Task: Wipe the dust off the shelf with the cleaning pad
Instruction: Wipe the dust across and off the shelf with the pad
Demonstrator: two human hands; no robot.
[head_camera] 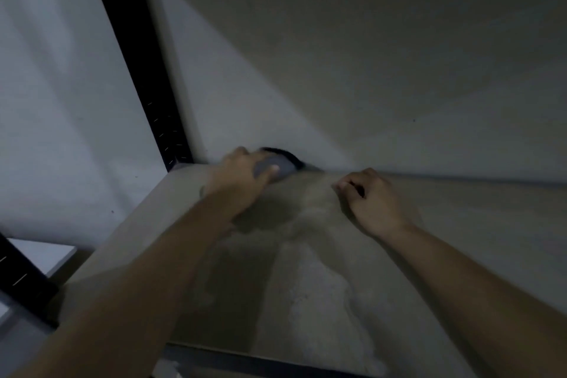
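The shelf board (460,239) is pale and dusty, with darker wiped streaks near its middle. My left hand (242,175) grips a grey cleaning pad (283,167) and holds it down on the board at the back left, close to the wall. A dark edge of the pad shows behind my fingers. My right hand (371,196) rests on the board to the right of the pad, its fingers curled into a loose fist with nothing in it.
A black metal upright (138,61) of the rack rises at the left, meeting the shelf's back left corner. A white wall (368,55) stands right behind the shelf. A lower white surface (40,255) shows at the far left.
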